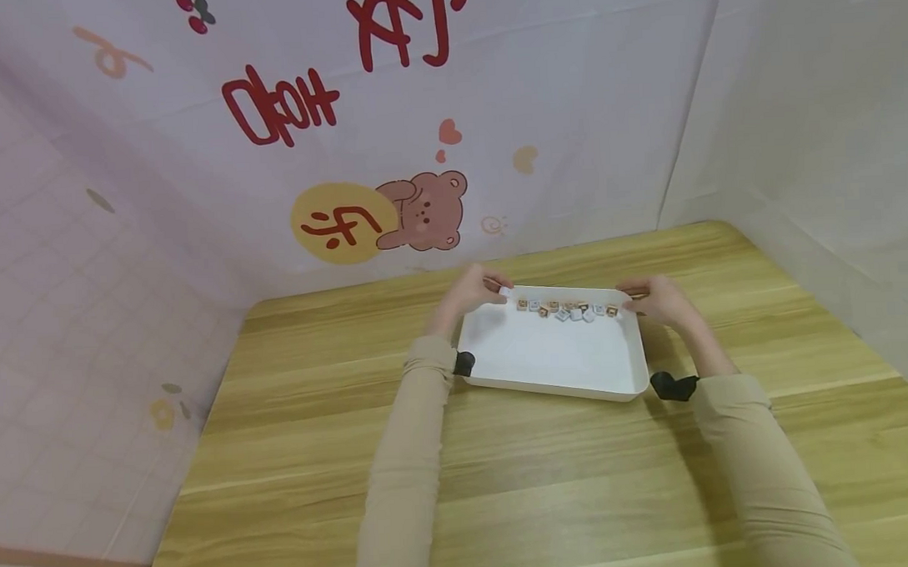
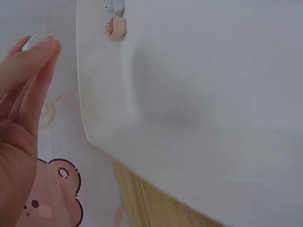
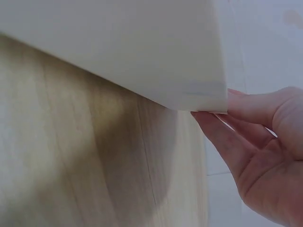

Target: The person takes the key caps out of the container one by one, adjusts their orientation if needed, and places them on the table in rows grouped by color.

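A white rectangular tray [image 1: 550, 351] is over the wooden table. Along its far wall lie several small white and tan keycaps [image 1: 552, 307], some with their hollow undersides showing. Up close, a tan keycap [image 2: 116, 27] rests by the wall beside a white one. My left hand [image 1: 480, 289] is at the tray's far left corner, pinching a small white piece [image 2: 35, 41] between thumb and fingers; the fingers mostly cover it. At the far right corner, my right hand [image 1: 653, 300] grips the tray, thumb [image 3: 258, 106] on one side and fingers underneath.
The wooden table [image 1: 317, 438] extends around the tray, with a shadow beside the tray's right side. Behind stands a white cloth backdrop [image 1: 567, 88] printed with a bear and red characters. More pale cloth hangs at left and right. Dark wrist straps [image 1: 674, 386] sit at both cuffs.
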`<action>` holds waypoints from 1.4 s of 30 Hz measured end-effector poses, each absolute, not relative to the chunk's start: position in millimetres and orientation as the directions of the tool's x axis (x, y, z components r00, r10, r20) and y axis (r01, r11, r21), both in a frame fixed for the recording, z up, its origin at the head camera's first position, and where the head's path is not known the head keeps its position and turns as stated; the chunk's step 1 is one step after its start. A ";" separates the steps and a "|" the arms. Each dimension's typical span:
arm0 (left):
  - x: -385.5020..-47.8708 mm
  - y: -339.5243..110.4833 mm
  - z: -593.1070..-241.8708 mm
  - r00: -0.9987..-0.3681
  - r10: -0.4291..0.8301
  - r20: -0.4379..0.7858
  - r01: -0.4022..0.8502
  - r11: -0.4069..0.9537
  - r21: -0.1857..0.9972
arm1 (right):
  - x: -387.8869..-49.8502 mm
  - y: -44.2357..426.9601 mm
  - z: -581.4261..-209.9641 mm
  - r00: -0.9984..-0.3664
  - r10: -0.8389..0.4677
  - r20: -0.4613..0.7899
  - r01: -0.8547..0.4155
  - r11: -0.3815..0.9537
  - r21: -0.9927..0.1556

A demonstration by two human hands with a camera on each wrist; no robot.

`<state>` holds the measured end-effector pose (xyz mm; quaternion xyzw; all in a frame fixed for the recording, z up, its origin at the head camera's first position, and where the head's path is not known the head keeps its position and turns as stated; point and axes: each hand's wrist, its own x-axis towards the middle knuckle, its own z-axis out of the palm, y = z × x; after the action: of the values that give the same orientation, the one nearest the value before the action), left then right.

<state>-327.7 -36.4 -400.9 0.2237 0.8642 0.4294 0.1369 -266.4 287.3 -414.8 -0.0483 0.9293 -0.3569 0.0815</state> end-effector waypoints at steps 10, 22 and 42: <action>-315.9 -58.8 -390.1 -0.895 0.446 -0.017 0.239 0.510 0.827 | -268.8 284.5 -417.1 -0.988 -0.113 -0.108 -0.015 0.758 -0.652; -298.8 -108.0 -393.1 -0.929 0.356 0.106 0.288 0.512 0.809 | -268.3 283.0 -416.0 -0.982 -0.126 -0.144 0.007 0.728 -0.686; -288.4 -157.0 -440.9 -0.974 0.227 -0.025 0.149 0.713 0.685 | -273.2 286.4 -416.5 -0.974 -0.149 -0.169 0.010 0.718 -0.696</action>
<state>-288.4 -157.0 -440.9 0.1017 0.9238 0.3651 0.0538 -273.2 286.4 -416.5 -0.0378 0.9207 -0.3734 0.1069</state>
